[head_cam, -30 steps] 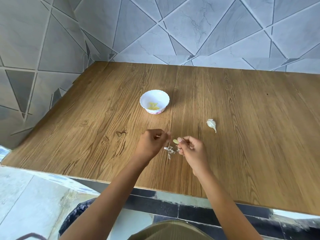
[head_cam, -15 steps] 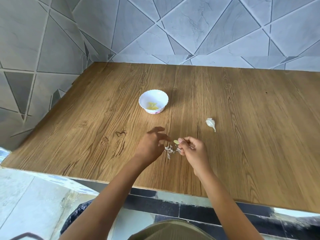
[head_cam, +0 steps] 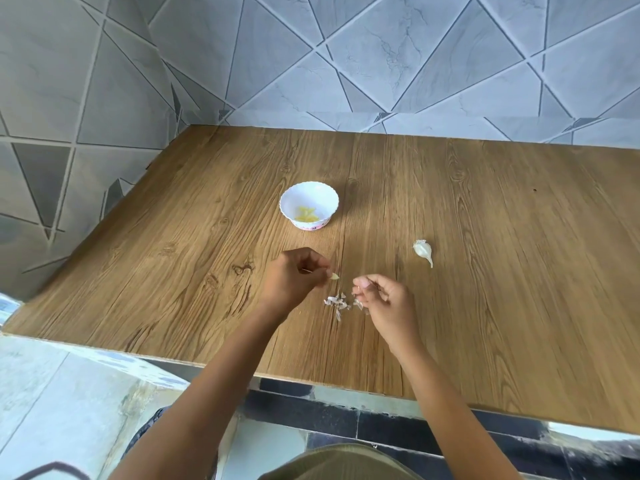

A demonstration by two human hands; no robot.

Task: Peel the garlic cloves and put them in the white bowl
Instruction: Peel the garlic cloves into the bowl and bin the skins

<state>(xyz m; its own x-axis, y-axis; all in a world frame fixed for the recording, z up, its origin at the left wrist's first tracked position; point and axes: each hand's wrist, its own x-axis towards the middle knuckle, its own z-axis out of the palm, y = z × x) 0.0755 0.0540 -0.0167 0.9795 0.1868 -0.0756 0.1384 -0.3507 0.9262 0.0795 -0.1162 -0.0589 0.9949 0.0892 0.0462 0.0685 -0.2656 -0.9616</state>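
the left hand (head_cam: 294,275) is now pinching the peeled clove (head_cam: 334,277) taken from the right hand (head_cam: 384,303), curled, its hold unclear, likely heading for the white bowl (head_cam: 323,199) at 12 o'clock.

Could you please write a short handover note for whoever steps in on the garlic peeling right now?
Left hand: pinches a peeled clove at its fingertips, on the near side of the white bowl, not yet over it.
Right hand: fingers curled beside the pile of skins on the table; whether it holds a scrap cannot be told.
Done: several yellowish garlic pieces already lie in the bowl.
Left: drop the held clove into the bowl, then likely pick up the unpeeled clove lying to the right, peel it and add it.
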